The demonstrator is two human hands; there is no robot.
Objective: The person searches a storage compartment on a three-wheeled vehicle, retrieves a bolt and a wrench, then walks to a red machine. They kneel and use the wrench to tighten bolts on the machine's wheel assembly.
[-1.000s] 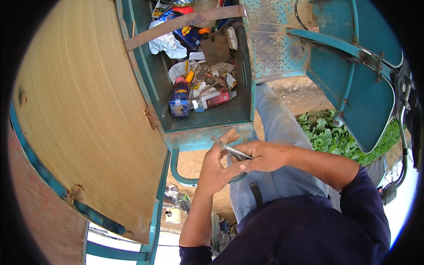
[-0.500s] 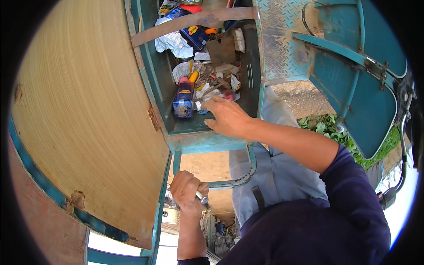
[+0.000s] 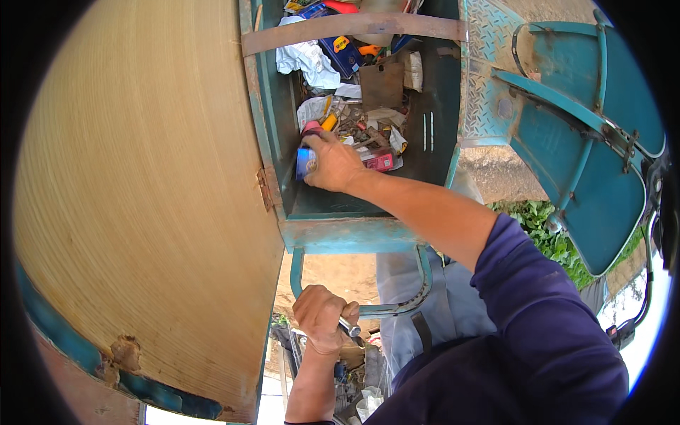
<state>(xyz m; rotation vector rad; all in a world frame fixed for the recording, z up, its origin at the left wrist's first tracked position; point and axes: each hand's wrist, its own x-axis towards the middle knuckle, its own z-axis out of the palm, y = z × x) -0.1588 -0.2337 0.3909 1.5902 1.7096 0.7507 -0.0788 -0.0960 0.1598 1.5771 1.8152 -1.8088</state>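
Observation:
My right hand reaches into a teal metal bin and is closed on a blue box at its near left. Beside it lie a plastic bottle with a pink label, a yellow object and mixed scraps. My left hand grips a metal tool just below the teal tubular loop under the bin; much of the tool is hidden by my fingers.
A large wooden panel fills the left. A rusty strap crosses the bin's far part, over packets and crumpled wrappers. At right are tread plate, folded teal metal panels and leafy plants.
My hands have parted: the tool went down with my left hand, while my right went into the bin, moving from beside the bottle leftward onto the blue box. The view has shifted.

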